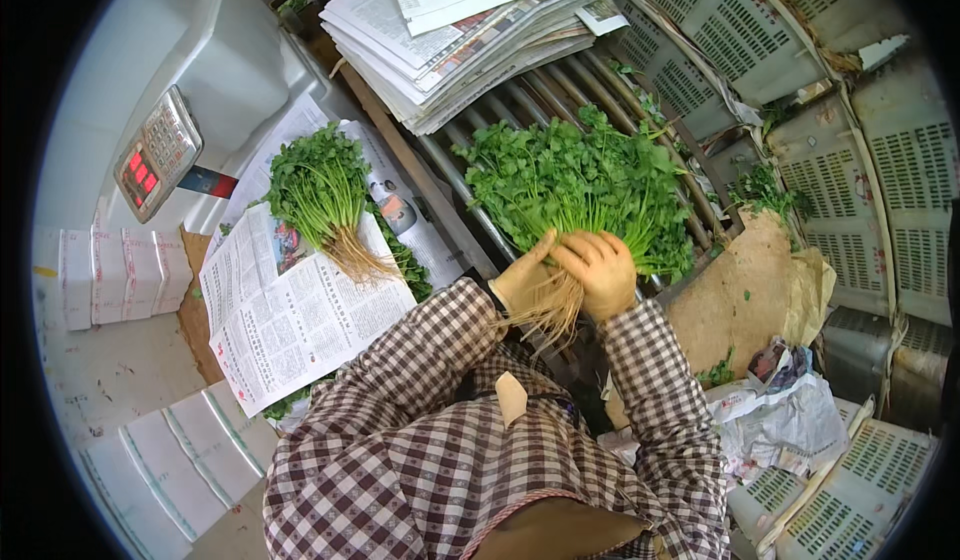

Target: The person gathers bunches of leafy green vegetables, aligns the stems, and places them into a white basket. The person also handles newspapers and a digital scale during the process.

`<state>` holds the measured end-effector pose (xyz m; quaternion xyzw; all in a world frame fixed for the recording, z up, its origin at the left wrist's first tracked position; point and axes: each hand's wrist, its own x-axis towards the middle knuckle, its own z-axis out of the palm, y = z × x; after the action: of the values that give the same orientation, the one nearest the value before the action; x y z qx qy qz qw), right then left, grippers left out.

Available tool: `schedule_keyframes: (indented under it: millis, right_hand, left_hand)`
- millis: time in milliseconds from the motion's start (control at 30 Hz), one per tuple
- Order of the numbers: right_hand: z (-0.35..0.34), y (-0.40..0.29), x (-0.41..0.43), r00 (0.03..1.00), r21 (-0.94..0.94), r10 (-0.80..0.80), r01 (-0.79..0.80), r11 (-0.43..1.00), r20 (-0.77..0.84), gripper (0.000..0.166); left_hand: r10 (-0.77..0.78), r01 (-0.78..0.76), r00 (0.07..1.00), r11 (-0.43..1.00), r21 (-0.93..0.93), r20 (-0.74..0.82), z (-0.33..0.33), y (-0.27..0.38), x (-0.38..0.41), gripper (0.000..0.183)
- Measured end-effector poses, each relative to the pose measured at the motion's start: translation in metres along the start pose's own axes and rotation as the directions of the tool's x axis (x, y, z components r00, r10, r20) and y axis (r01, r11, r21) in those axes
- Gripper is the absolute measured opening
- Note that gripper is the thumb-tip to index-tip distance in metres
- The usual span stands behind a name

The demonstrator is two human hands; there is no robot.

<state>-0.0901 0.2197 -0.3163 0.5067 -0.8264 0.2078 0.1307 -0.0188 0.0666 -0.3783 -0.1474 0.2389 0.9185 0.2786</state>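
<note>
Both my hands close around the stem bases of a large leafy bunch of cilantro-like herbs (577,177), whose leaves fan out over metal bars. My left hand (525,275) grips the bunch from the left, and my right hand (600,267) wraps it from the right with bent fingers. Pale roots (559,309) hang down between the two hands. To the left, a smaller rooted bunch of the same greens (322,192) lies on a newspaper sheet (300,327), with more greens partly hidden under that sheet.
A thick stack of newspapers (465,42) rests at the far end of the bars (450,166). A scale display (157,153) stands at left near white foam boxes (124,275). Slotted plastic crates (832,200) line the right side, beside brown cardboard (735,297) and crumpled plastic (787,417).
</note>
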Motion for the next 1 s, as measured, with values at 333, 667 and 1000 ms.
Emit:
schedule_keyframes:
  millis: [333,667,1000]
  right_hand:
    - [-0.069,0.095,0.069,0.580,0.575,0.716,-0.454,0.681,-0.389,0.034]
    - [0.001,0.063,-0.024,0.008,0.884,0.909,-0.240,-0.402,0.416,0.039]
    - [0.015,-0.011,-0.064,0.251,0.828,0.832,0.154,-0.539,0.495,0.049]
  left_hand:
    - [0.056,-0.131,0.982,0.890,0.437,0.181,0.055,0.024,-0.033,0.085]
    - [-0.247,0.234,0.967,0.797,0.557,-0.053,0.046,-0.057,0.009,0.087]
    - [0.195,-0.183,0.974,0.978,0.102,-0.119,0.035,-0.044,-0.003,0.100]
